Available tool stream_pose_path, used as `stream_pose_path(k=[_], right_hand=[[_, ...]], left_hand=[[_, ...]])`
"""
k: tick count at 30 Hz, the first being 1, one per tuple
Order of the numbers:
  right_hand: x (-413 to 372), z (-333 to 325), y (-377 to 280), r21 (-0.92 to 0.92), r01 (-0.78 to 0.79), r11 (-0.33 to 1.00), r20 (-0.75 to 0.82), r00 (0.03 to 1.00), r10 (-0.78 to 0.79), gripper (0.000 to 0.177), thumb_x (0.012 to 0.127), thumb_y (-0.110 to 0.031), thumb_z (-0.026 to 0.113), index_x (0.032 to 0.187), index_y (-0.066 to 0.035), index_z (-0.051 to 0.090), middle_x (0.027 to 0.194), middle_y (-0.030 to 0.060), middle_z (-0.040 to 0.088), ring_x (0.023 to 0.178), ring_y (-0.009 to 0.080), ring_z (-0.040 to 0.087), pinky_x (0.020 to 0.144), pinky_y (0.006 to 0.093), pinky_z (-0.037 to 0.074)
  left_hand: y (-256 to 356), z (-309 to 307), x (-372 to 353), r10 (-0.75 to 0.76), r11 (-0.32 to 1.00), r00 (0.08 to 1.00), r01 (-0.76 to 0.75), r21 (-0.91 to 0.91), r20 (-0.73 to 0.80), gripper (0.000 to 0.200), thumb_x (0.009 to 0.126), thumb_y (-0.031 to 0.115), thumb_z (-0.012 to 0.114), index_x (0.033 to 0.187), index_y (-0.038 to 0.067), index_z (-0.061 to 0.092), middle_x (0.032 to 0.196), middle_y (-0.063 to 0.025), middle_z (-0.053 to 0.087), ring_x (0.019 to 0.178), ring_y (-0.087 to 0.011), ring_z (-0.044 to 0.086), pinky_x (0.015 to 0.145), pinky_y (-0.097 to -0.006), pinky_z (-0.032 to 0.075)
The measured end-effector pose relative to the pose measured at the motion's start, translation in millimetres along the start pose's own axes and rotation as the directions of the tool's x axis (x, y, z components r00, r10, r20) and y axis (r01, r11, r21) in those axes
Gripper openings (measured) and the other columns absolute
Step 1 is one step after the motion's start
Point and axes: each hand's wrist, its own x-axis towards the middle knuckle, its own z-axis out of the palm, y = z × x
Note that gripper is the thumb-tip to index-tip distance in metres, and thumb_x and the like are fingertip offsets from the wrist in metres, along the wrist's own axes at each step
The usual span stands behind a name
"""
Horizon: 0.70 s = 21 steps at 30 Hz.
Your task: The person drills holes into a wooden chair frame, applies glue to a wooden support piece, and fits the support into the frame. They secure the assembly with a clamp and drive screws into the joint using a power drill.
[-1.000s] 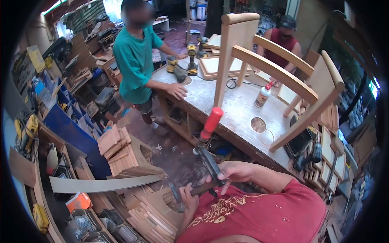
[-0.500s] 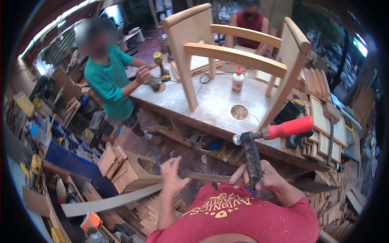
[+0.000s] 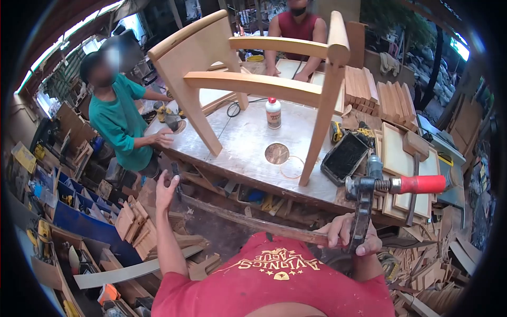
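Note:
My right hand (image 3: 338, 232) is wrapped around a long bar clamp (image 3: 253, 215) where its dark sliding jaw meets the bar. The clamp's red handle (image 3: 422, 184) points to the right. Its bar runs leftward across the front of my shirt, and the far jaw (image 3: 176, 179) stands right beside my left hand (image 3: 166, 191). That hand is raised with its thumb and fingers apart. Beyond the clamp, a wooden frame (image 3: 253, 82) with two curved rails and panelled ends stands on the workbench (image 3: 237, 142). A white glue bottle (image 3: 273, 114) with a red cap is upright under it.
A person in a green shirt (image 3: 119, 113) stands left of the bench near a yellow drill (image 3: 166, 113). Another person in red (image 3: 298, 34) is behind it. A black tray (image 3: 344, 158) and stacked wood panels (image 3: 406, 153) lie right; wood pieces (image 3: 137, 222) pile lower left.
The clamp has shifted right with my right hand, and more of its bar shows. My left hand has moved left and up. The view has turned, and the green-shirted person's hands have lowered.

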Motion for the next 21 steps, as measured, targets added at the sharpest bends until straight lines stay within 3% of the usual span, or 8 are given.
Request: stream_pose_path(k=[2,4,6,8,11,15,18,21], right_hand=[[-1,-12,-6,-0.009,-0.003,1.0,0.021,1.0,0.003,0.034,0.063,-0.023,0.075,0.083,0.002,0.062,0.102,0.0283,0.064,0.098,0.0351,0.065,0.11,0.0529,0.036],[3,-15,-15,-0.013,-0.022,1.0,-0.017,1.0,0.022,0.034,0.064,-0.023,0.075,0.085,0.001,0.063,0.106,0.0284,0.063,0.101,0.0346,0.064,0.111,0.0525,0.035],[10,-21,-24,-0.037,-0.076,0.996,-0.087,0.994,0.072,0.037,0.069,-0.021,0.074,0.095,0.003,0.063,0.115,0.0279,0.06,0.104,0.0321,0.063,0.107,0.0505,0.04],[16,-41,-18,-0.133,-0.035,0.99,-0.153,0.988,0.015,0.039,0.073,-0.022,0.073,0.099,0.005,0.062,0.112,0.0266,0.062,0.097,0.0306,0.066,0.094,0.0475,0.051],[31,-63,-10,-0.18,-0.037,0.983,-0.262,0.965,-0.012,0.038,0.082,-0.019,0.07,0.103,0.01,0.058,0.109,0.0269,0.061,0.094,0.0393,0.068,0.087,0.0531,0.058],[48,-80,7,-0.397,0.001,0.918,-0.353,0.923,-0.154,0.04,0.092,-0.024,0.067,0.109,0.011,0.058,0.107,0.0254,0.063,0.096,0.0359,0.069,0.076,0.0441,0.062],[66,-84,22,-0.547,-0.011,0.837,-0.371,0.9,-0.23,0.046,0.093,-0.03,0.067,0.113,0.011,0.061,0.096,0.0176,0.071,0.085,0.0253,0.071,0.075,0.0366,0.06],[81,-81,37,-0.51,0.049,0.859,-0.389,0.878,-0.28,0.054,0.092,-0.034,0.068,0.114,0.014,0.057,0.096,0.0224,0.071,0.082,0.0274,0.072,0.075,0.0363,0.06]], left_hand=[[13,24,8,-0.208,0.925,0.947,0.272,-0.267,0.243,0.039,0.095,0.024,0.065,0.124,-0.001,0.055,0.093,-0.0058,0.063,0.074,-0.0112,0.057,0.065,-0.0257,0.047],[0,40,24,-0.109,0.959,0.991,0.126,-0.253,0.079,0.02,0.099,0.023,0.06,0.097,0.003,0.059,0.072,0.0004,0.055,0.062,-0.0081,0.051,0.055,-0.0235,0.041],[-24,42,51,-0.041,0.965,0.998,0.027,-0.262,-0.048,0.022,0.099,0.025,0.06,0.092,0.004,0.059,0.072,0.0013,0.053,0.059,-0.0073,0.049,0.053,-0.0232,0.039],[-13,42,70,-0.007,0.985,0.989,-0.019,-0.171,-0.149,0.023,0.1,0.027,0.059,0.093,0.005,0.06,0.072,0.0018,0.053,0.057,-0.0068,0.047,0.051,-0.0226,0.038],[13,48,99,0.077,0.979,0.973,-0.115,-0.169,-0.219,0.027,0.099,0.03,0.06,0.095,0.003,0.063,0.072,0.0026,0.056,0.054,-0.0049,0.047,0.048,-0.0213,0.036],[32,47,162,0.226,0.948,0.921,-0.283,-0.147,-0.316,0.032,0.097,0.031,0.063,0.101,-0.001,0.064,0.08,-0.0003,0.06,0.061,-0.0081,0.049,0.052,-0.025,0.038],[24,33,209,0.196,0.974,0.952,-0.217,-0.065,-0.237,0.026,0.096,0.027,0.063,0.104,0.002,0.064,0.082,0.0007,0.062,0.063,-0.006,0.047,0.053,-0.024,0.036],[44,46,218,0.159,0.962,0.953,-0.208,-0.178,-0.257,0.03,0.095,0.031,0.066,0.104,0.003,0.064,0.081,0.0004,0.062,0.062,-0.0045,0.048,0.052,-0.0221,0.036]])
